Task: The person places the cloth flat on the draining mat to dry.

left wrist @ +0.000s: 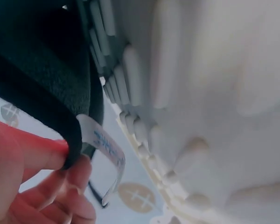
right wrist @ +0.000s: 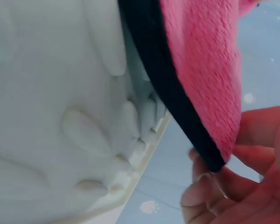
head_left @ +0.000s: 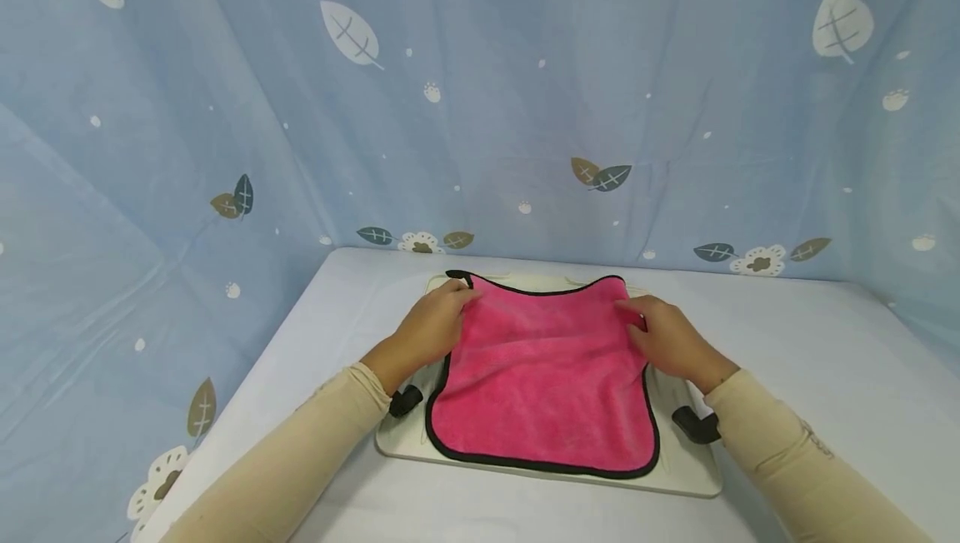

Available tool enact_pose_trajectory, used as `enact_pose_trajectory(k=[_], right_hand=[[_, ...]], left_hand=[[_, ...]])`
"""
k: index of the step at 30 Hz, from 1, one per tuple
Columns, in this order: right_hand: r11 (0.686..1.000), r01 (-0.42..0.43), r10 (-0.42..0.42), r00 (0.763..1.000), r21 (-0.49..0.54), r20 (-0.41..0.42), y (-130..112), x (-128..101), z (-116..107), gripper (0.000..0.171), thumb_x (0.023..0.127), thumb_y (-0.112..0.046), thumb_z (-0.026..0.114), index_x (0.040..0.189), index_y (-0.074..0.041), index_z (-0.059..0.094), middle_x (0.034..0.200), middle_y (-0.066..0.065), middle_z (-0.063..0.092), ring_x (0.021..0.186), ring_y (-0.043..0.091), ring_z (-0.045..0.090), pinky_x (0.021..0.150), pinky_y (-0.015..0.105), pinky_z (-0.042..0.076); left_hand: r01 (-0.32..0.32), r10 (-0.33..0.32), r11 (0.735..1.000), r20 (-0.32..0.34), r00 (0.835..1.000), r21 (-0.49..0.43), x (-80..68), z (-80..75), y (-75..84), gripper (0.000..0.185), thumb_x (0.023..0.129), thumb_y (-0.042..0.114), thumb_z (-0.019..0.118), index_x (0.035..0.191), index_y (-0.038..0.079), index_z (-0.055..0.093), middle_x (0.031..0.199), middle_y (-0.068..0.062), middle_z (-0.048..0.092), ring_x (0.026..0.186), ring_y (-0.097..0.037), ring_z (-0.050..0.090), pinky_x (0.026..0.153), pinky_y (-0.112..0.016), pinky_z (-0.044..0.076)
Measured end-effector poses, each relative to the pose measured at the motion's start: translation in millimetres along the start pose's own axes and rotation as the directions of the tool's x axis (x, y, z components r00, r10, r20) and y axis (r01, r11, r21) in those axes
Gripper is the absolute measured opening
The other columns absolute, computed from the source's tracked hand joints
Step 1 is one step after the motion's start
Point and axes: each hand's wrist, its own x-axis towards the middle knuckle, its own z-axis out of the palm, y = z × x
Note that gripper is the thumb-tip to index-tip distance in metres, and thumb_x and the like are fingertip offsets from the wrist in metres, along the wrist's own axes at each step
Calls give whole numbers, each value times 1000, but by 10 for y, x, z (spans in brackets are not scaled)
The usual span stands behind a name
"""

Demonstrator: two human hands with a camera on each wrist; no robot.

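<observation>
In the head view, a pink plush cloth point(head_left: 547, 393) with black edging spreads over a cream board point(head_left: 690, 468). My left hand point(head_left: 437, 321) pinches the cloth's left edge near its far corner. The right edge is pinched by my right hand point(head_left: 663, 335), at about the same height. In the left wrist view, the thumb and fingers of the left hand point(left wrist: 42, 177) grip the black edging, beside a white tag point(left wrist: 105, 144); the cloth's underside looks dark. The right wrist view shows the right hand point(right wrist: 247, 172) holding a bound corner of the pink cloth point(right wrist: 205, 65), lifted off the board.
Rounded ribs point(left wrist: 135, 74) stand up from the board's surface. Under it lies a white-covered table point(head_left: 795, 343). Blue curtains point(head_left: 487, 127) with leaf and flower prints hang behind and at the sides. Small black pieces point(head_left: 697, 425) sit at both wrists.
</observation>
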Motion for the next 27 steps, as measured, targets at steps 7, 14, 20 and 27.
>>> enact_pose_trajectory(k=[7, 14, 20, 27], right_hand=[[1000, 20, -20, 999, -4, -42, -34, 45, 11, 40, 93, 1, 58, 131, 15, 55, 128, 35, 56, 120, 48, 55, 99, 58, 47], [996, -34, 39, 997, -86, 61, -27, 87, 56, 47, 95, -8, 58, 135, 16, 50, 135, 38, 50, 125, 53, 50, 104, 60, 43], [986, -84, 101, 987, -141, 122, -26, 98, 73, 52, 96, -13, 57, 139, 15, 46, 141, 38, 45, 129, 56, 44, 105, 63, 40], [975, -23, 43, 996, -222, 83, -126, -69, 77, 51, 94, -17, 64, 138, 4, 54, 144, 35, 43, 126, 57, 47, 93, 71, 44]], left_hand=[[-2, 8, 998, -85, 996, 67, 30, -25, -13, 38, 96, 2, 58, 133, 9, 64, 130, -9, 62, 121, -27, 62, 96, -41, 53], [40, -36, 994, -41, 999, 101, 78, -18, -46, 39, 97, 13, 62, 136, 7, 61, 134, -12, 61, 126, -28, 58, 98, -44, 52], [114, -118, 988, 40, 992, 109, 106, -17, -67, 43, 99, 20, 59, 140, 7, 57, 142, -14, 56, 132, -30, 54, 103, -48, 49], [167, -192, 974, 161, 968, 152, 105, -7, -86, 52, 100, 27, 57, 148, 7, 47, 156, -16, 42, 140, -34, 46, 108, -56, 42]])
